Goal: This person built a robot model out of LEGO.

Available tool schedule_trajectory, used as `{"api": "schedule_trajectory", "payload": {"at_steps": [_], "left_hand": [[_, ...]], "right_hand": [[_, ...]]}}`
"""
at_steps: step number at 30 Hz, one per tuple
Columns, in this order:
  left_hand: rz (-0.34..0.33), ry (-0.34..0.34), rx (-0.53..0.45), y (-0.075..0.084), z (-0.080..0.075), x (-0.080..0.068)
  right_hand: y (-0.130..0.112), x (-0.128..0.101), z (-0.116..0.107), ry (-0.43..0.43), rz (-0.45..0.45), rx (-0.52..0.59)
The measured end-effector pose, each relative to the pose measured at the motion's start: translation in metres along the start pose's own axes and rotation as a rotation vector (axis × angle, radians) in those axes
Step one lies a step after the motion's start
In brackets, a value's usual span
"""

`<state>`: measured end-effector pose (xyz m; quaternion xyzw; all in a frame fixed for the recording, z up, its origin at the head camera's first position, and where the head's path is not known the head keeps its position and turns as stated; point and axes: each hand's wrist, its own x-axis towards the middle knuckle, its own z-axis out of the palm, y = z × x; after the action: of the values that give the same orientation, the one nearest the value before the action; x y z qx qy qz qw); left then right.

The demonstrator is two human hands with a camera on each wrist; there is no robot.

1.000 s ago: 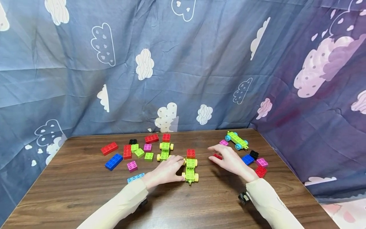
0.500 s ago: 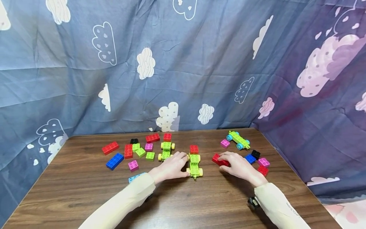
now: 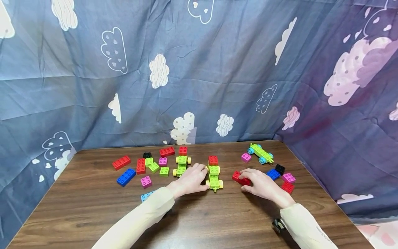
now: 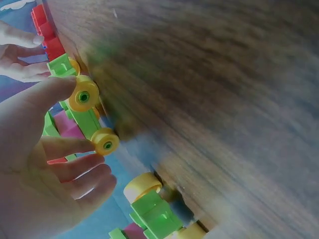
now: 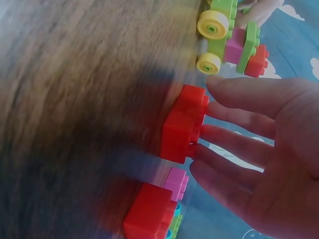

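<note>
Green car (image 3: 214,180) (yellow-wheeled) stands near red bricks (image 5: 184,122).

red bricks (image 5: 178,135), lime car (image 3: 214,181) — smooth plastic | table (image 3: 214,221) — glossy wood | backdrop (image 3: 199,76): creased matt cloth

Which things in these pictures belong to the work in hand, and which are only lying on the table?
Probably in the work:
yellow-wheeled car, touched by the left hand
red piece at the right hand

Probably only lying there:
other yellow-wheeled car
blue-wheeled car
other red bricks
black bricks
pink bricks
loose green bricks
blue bricks
</note>
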<state>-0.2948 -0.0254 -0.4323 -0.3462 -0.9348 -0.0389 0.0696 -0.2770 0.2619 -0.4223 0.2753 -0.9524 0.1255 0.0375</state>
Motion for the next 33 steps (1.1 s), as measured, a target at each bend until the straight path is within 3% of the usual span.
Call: {"api": "schedule_trajectory", "payload": {"at_steps": [9,17,25,33], "left_hand": [[-0.007,0.069,0.13,-0.004,0.001,0.004],[0.02,0.148,0.077,-0.005,-0.012,-0.007],[-0.006,0.161,-0.077,-0.02,-0.043,-0.044],[-0.032,0.124,-0.065,-0.048,-0.053,-0.083]], "right_hand": [[-0.005,-0.004,0.0,-0.024,0.004,0.01],[-0.007,-0.009,-0.001,-0.032,0.011,0.018],[-0.008,-0.008,-0.002,-0.014,-0.044,0.035],[-0.011,-0.011,-0.004,-0.058,-0.02,0.048]]}}
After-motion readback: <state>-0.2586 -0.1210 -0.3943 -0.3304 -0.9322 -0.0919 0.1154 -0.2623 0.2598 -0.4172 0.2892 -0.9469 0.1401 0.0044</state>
